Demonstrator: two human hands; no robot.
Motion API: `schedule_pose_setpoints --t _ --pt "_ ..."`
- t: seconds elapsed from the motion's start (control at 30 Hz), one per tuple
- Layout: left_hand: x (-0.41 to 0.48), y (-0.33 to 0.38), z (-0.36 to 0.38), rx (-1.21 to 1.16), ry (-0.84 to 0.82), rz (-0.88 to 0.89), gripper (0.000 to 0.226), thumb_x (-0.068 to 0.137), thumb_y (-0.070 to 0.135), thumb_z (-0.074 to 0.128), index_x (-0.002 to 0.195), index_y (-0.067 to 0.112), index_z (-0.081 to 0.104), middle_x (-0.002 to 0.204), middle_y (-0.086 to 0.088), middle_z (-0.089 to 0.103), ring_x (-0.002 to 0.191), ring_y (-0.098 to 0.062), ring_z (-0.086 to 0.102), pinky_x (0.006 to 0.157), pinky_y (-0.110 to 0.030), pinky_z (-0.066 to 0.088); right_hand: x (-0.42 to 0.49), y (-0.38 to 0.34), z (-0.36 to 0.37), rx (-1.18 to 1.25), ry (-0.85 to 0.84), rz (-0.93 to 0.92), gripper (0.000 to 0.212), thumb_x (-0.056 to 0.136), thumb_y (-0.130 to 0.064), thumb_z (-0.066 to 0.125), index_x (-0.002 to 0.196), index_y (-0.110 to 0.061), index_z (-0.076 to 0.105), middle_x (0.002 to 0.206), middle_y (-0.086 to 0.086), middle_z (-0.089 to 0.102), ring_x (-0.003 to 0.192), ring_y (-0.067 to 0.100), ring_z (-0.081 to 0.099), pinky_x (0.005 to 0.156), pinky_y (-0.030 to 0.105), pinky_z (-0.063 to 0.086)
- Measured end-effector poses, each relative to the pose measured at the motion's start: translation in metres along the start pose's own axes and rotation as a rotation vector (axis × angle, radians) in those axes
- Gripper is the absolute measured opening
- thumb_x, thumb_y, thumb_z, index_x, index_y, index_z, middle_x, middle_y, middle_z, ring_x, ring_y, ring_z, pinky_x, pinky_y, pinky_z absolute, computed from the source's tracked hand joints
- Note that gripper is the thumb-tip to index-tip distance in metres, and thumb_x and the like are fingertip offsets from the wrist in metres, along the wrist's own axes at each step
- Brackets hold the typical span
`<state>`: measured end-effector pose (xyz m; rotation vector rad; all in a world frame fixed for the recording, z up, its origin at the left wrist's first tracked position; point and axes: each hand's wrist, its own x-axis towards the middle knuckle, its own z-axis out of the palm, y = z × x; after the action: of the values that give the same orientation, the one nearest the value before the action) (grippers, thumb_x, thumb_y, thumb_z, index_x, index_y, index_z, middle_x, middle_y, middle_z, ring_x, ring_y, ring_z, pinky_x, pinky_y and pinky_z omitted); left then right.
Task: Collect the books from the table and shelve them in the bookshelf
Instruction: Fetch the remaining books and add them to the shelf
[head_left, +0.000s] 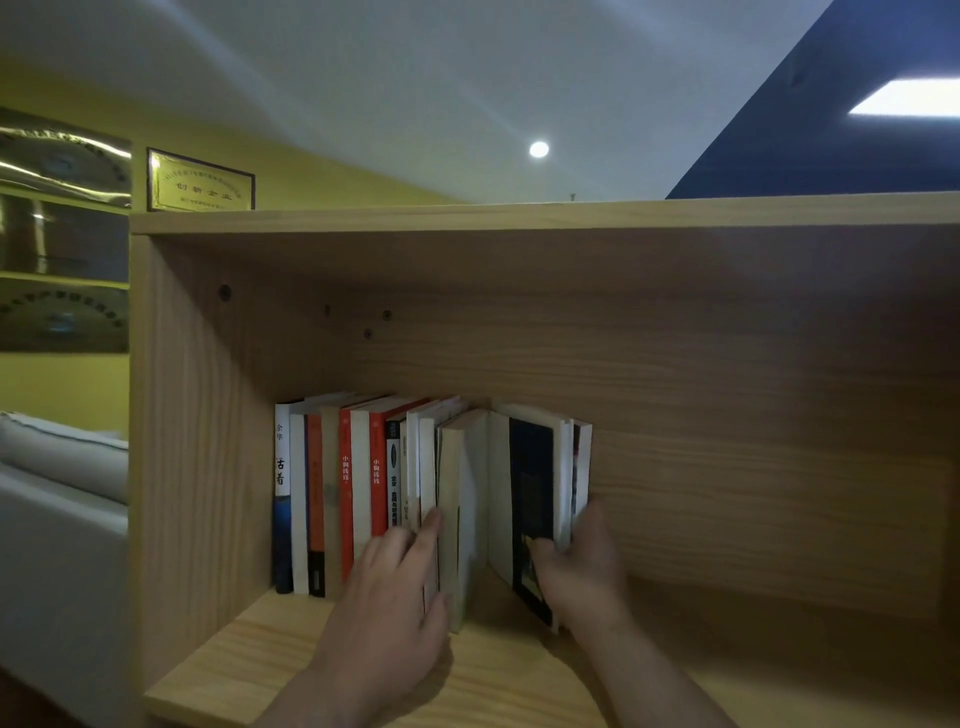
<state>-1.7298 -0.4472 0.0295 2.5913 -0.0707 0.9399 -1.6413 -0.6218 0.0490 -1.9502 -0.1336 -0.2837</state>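
Lower centre — left hand (392, 587), fingers straight, presses multicoloured paperback row (358, 493); right hand (579, 569), fingers curled, grips dark-blue-covered paperbacks (530, 478).

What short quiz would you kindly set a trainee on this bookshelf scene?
1. True or false: the right hand grips the rightmost books.
2. The left hand touches: A the row of books; B the wall plaque; C nothing.
3. Fill in: the books stand upright in a ___ bookshelf.

Key: 1 true; 2 A; 3 wooden.
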Motion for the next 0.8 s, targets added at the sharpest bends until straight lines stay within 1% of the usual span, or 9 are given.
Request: schedule_pose_setpoints --t 0.1,0.17,0.27,0.33,0.4,0.53,0.67,0.73,0.8 --pt "0.002 0.011 -0.002 -0.061 0.013 -0.025 0.077 0.095 0.04 0.049 0.154 0.033 0.0 0.125 0.02 0.032 0.114 0.005 0.029 0.104 -0.021 0.037 0.003 -0.001 -0.017 0.036 0.029 0.024 0.027 0.091 -0.014 0.065 0.098 -0.026 0.042 0.096 0.005 0.057 0.087 0.018 0.06 0.082 0.044 0.058" --pt "0.007 0.023 -0.005 -0.104 0.025 -0.008 0.073 0.096 0.037 0.049 0.154 0.034 0.005 0.129 0.022 0.029 0.117 0.008 0.026 0.103 -0.017 0.034 0.005 0.002 -0.029 0.052 0.039 0.043 0.03 0.091 -0.012 0.066 0.1 -0.026 0.042 0.098 0.004 0.056 0.091 0.019 0.06 0.083 0.044 0.058" --pt "0.019 0.044 -0.009 -0.194 0.054 -0.014 0.07 0.096 0.033 0.048 0.154 0.033 0.009 0.143 0.019 0.025 0.132 0.002 0.027 0.109 -0.02 0.031 0.006 0.006 -0.037 0.035 0.069 0.047 0.036 0.091 -0.012 0.068 0.107 -0.024 0.039 0.102 0.002 0.053 0.097 0.02 0.057 0.086 0.039 0.054" --pt "0.027 0.053 -0.012 -0.275 0.094 -0.07 0.069 0.094 0.029 0.053 0.152 0.035 0.015 0.147 0.017 0.02 0.137 -0.004 0.025 0.113 -0.027 0.03 0.005 0.005 -0.035 0.049 0.072 0.046 0.04 0.091 -0.012 0.069 0.112 -0.026 0.038 0.102 0.001 0.053 0.093 0.016 0.056 0.081 0.037 0.052" --pt "0.033 0.055 -0.016 -0.309 0.165 -0.137 0.07 0.092 0.025 0.058 0.15 0.035 0.021 0.145 0.014 0.022 0.136 -0.007 0.026 0.113 -0.029 0.03 0.005 0.005 -0.034 0.073 0.085 0.047 0.04 0.09 -0.012 0.069 0.113 -0.025 0.039 0.098 -0.001 0.052 0.085 0.011 0.053 0.077 0.035 0.05" --pt "0.037 0.046 -0.024 -0.285 0.247 -0.347 0.077 0.088 0.02 0.064 0.152 0.026 0.022 0.15 0.001 0.026 0.14 -0.018 0.028 0.109 -0.031 0.033 0.004 0.008 -0.032 0.125 0.083 0.056 0.039 0.091 -0.011 0.068 0.116 -0.023 0.042 0.099 -0.001 0.054 0.086 0.012 0.057 0.073 0.031 0.053" --pt "0.034 0.043 -0.015 -0.385 0.114 -0.433 0.075 0.091 0.019 0.062 0.152 0.027 0.021 0.154 0.0 0.025 0.141 -0.019 0.032 0.11 -0.033 0.037 0.0 0.003 -0.034 0.193 0.002 0.079 0.034 0.093 -0.009 0.065 0.117 -0.024 0.048 0.1 0.001 0.059 0.09 0.017 0.062 0.083 0.04 0.058" --pt "0.034 0.042 -0.01 -0.467 0.092 -0.457 0.071 0.09 0.017 0.062 0.149 0.033 0.026 0.151 0.003 0.033 0.135 -0.015 0.041 0.108 -0.032 0.041 -0.003 -0.002 -0.031 0.186 -0.067 0.081 0.035 0.093 -0.013 0.066 0.122 -0.026 0.051 0.102 -0.002 0.061 0.094 0.016 0.063 0.091 0.044 0.057" --pt "0.037 0.042 -0.007 -0.514 0.069 -0.45 0.061 0.091 0.017 0.061 0.143 0.037 0.036 0.148 0.002 0.04 0.113 -0.002 0.052 0.093 -0.023 0.052 -0.006 -0.004 -0.025 0.181 -0.115 0.055 0.047 0.092 -0.021 0.07 0.134 -0.03 0.05 0.105 -0.011 0.06 0.098 0.011 0.061 0.093 0.039 0.054"
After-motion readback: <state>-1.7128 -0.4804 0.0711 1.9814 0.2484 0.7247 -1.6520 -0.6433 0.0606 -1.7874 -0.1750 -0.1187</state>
